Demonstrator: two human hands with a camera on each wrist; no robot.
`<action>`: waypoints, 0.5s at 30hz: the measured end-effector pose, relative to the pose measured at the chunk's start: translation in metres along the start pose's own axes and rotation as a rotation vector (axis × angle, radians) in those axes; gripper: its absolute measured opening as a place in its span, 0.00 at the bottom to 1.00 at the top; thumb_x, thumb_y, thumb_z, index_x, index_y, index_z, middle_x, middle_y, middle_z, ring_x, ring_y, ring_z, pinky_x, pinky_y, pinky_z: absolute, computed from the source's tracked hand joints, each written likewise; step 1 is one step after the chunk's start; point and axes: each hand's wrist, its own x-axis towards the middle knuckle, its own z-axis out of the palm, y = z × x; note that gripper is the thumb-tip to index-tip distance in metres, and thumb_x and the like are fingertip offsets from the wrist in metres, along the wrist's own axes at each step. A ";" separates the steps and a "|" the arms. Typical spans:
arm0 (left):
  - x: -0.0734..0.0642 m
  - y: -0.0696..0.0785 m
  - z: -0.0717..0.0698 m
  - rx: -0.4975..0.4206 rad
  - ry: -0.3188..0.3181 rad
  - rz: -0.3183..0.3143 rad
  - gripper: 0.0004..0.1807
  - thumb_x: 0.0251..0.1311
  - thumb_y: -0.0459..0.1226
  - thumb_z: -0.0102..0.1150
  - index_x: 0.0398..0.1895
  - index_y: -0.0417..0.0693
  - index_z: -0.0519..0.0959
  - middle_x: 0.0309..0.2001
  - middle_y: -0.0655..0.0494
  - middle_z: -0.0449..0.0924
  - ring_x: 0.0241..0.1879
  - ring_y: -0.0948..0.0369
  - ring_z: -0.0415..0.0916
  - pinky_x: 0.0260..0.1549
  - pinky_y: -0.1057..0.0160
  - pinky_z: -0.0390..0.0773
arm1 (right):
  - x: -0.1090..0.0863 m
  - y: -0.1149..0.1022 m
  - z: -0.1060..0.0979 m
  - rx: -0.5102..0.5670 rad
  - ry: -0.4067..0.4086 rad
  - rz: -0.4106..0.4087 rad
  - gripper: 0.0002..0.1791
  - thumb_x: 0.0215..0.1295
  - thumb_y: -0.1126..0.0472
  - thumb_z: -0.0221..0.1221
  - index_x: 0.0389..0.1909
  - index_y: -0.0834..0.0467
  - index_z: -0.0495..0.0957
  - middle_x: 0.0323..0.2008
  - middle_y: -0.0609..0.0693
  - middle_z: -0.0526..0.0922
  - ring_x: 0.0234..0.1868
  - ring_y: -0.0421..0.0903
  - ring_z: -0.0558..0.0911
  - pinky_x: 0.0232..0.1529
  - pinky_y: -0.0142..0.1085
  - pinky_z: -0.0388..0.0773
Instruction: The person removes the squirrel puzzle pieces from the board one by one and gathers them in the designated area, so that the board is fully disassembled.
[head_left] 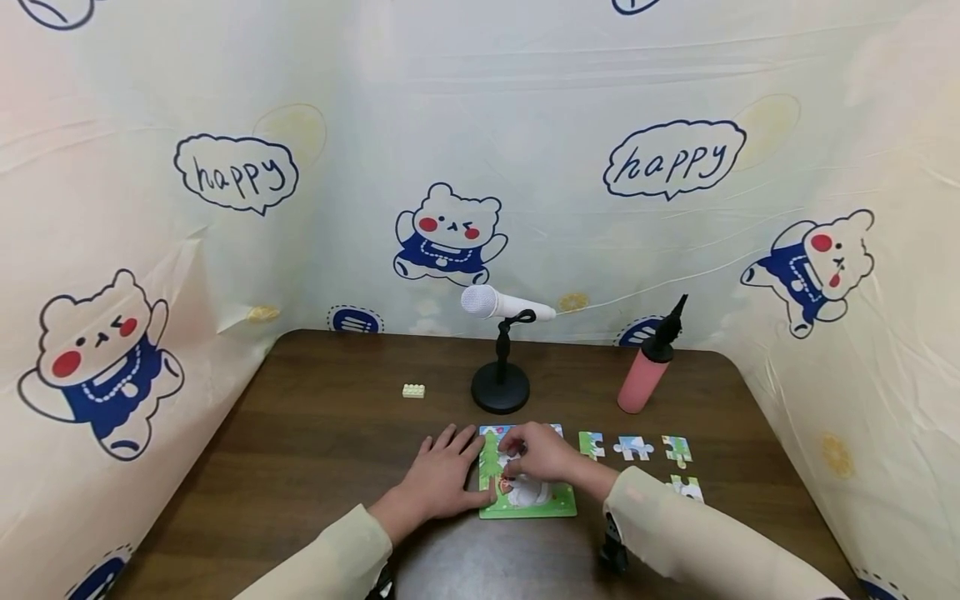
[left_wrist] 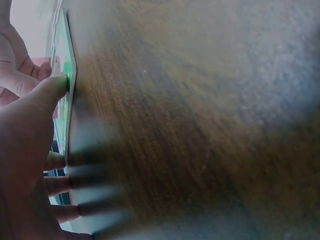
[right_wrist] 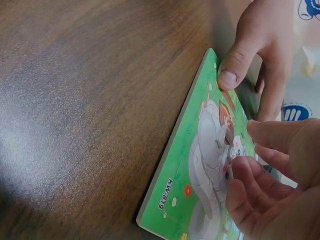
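A jigsaw puzzle board with a green border and a grey-white animal picture lies flat on the table. The left hand rests at its left side, fingers spread on the table, with the thumb pressing the board's edge. Over the upper left part of the board is the right hand, fingers bent and their tips close to the picture. In the right wrist view its thumb and fingers stand somewhat apart; whether a puzzle piece is between them is hidden. Loose puzzle pieces lie right of the board.
Behind the board stands a white microphone on a black round stand. A pink pump bottle with a black nozzle stands back right. A small cream toy brick lies back left. A printed curtain surrounds the table.
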 end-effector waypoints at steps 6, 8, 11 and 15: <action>0.001 0.003 -0.003 -0.018 -0.016 -0.009 0.51 0.58 0.74 0.53 0.77 0.53 0.67 0.78 0.49 0.62 0.76 0.40 0.59 0.63 0.29 0.66 | 0.000 0.000 0.000 0.018 0.002 0.024 0.14 0.59 0.65 0.72 0.47 0.61 0.86 0.38 0.51 0.86 0.40 0.44 0.81 0.42 0.40 0.79; 0.001 0.003 -0.004 -0.024 -0.022 -0.014 0.52 0.58 0.75 0.53 0.77 0.53 0.67 0.78 0.49 0.61 0.76 0.39 0.58 0.63 0.29 0.66 | 0.001 0.000 -0.001 0.027 0.007 0.037 0.14 0.60 0.65 0.72 0.47 0.60 0.86 0.37 0.49 0.85 0.38 0.42 0.80 0.40 0.38 0.78; 0.001 0.003 -0.005 -0.026 -0.027 -0.020 0.52 0.57 0.75 0.53 0.78 0.53 0.67 0.78 0.49 0.61 0.76 0.39 0.58 0.63 0.28 0.66 | 0.001 -0.001 -0.001 0.048 0.014 0.053 0.14 0.60 0.65 0.71 0.47 0.60 0.86 0.35 0.48 0.84 0.36 0.41 0.79 0.37 0.36 0.77; 0.001 0.004 -0.006 -0.031 -0.026 -0.018 0.52 0.57 0.75 0.54 0.77 0.53 0.67 0.78 0.48 0.61 0.76 0.39 0.58 0.63 0.28 0.65 | 0.001 0.000 -0.001 0.062 0.018 0.049 0.14 0.60 0.66 0.71 0.47 0.61 0.86 0.36 0.50 0.85 0.37 0.42 0.79 0.37 0.36 0.77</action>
